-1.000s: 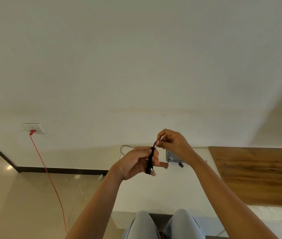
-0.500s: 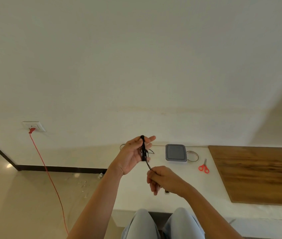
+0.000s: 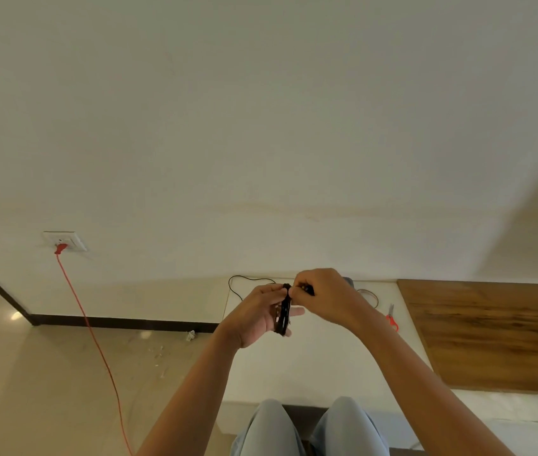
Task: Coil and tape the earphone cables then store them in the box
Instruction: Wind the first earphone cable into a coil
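Coiled cable [image 3: 284,311] upright, seemingly, between hands [image 3: 294,301].

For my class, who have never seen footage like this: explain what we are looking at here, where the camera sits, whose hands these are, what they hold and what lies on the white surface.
The one camera sits on a person's head, looking forward and down, so the arms reach in from below. The left hand holds a coil of black earphone cable. The right hand pinches the cable's end at the top of the coil. Behind, on the white table, lie red-handled scissors, a ring of tape, another loose black cable and a grey box, mostly hidden by the right hand.
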Demonstrator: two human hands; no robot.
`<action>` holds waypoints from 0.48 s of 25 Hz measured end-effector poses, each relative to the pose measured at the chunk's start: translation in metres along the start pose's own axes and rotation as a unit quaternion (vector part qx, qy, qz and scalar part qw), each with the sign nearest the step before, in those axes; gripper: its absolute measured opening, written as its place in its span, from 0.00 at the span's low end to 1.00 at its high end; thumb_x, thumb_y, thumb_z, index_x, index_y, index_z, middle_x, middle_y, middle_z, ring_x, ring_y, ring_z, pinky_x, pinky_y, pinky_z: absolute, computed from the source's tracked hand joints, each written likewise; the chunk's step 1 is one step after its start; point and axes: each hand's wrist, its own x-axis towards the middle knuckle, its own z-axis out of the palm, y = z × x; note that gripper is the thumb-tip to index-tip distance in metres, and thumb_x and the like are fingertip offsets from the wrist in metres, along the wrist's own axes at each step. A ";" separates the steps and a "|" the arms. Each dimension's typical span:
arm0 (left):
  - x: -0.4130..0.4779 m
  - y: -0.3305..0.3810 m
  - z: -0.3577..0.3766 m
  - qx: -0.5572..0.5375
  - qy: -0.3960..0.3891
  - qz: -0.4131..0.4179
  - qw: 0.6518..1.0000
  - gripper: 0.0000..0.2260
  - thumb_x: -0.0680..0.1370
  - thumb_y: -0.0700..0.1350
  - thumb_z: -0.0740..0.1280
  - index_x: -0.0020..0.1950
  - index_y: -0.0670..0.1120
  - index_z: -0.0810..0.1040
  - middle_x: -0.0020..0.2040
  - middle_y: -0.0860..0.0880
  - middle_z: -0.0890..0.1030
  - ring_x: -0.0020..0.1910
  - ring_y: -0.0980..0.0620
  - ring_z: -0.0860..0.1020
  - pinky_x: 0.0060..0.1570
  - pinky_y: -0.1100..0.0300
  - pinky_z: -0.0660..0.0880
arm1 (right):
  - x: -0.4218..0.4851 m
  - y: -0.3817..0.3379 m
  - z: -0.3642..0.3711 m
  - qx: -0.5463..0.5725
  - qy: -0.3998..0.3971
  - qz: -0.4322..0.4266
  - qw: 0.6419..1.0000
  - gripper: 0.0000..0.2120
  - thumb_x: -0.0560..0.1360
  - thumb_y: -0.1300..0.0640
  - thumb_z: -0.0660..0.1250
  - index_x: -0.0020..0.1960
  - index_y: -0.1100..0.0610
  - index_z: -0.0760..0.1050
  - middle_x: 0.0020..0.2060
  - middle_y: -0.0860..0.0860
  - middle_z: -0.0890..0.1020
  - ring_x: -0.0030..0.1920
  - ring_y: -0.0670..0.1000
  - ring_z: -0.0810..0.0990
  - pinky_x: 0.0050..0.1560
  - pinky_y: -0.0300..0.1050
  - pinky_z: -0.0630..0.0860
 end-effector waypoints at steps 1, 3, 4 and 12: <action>0.000 0.000 0.001 0.003 -0.003 -0.003 1.000 0.14 0.81 0.42 0.58 0.61 0.36 0.75 0.54 0.44 0.83 0.61 0.41 0.78 0.45 0.45 0.74 | 0.002 0.001 -0.001 0.014 0.013 -0.005 1.000 0.09 0.75 0.52 0.66 0.40 0.55 0.79 0.31 0.49 0.78 0.31 0.48 0.72 0.33 0.41 0.68; -0.002 0.001 0.000 -0.001 -0.016 -0.004 1.000 0.15 0.80 0.45 0.59 0.61 0.38 0.76 0.55 0.42 0.82 0.61 0.39 0.78 0.46 0.43 0.75 | 0.006 0.005 0.000 0.059 0.045 -0.008 0.997 0.06 0.72 0.53 0.70 0.38 0.53 0.80 0.30 0.47 0.80 0.30 0.47 0.75 0.34 0.43 0.73; -0.002 0.000 -0.001 -0.015 -0.029 -0.002 0.999 0.15 0.80 0.45 0.59 0.59 0.38 0.77 0.52 0.41 0.83 0.61 0.38 0.78 0.46 0.42 0.76 | 0.008 0.007 0.001 0.093 0.059 0.000 0.994 0.04 0.71 0.55 0.72 0.38 0.52 0.81 0.29 0.46 0.79 0.29 0.45 0.75 0.33 0.40 0.73; -0.006 0.009 0.012 -0.135 -0.088 0.016 0.987 0.15 0.83 0.43 0.51 0.44 0.41 0.74 0.27 0.50 0.65 0.58 0.33 0.78 0.49 0.30 0.74 | 0.016 0.026 0.002 0.479 -0.077 0.067 0.872 0.10 0.71 0.55 0.71 0.50 0.58 0.79 0.38 0.53 0.81 0.41 0.49 0.79 0.44 0.41 0.78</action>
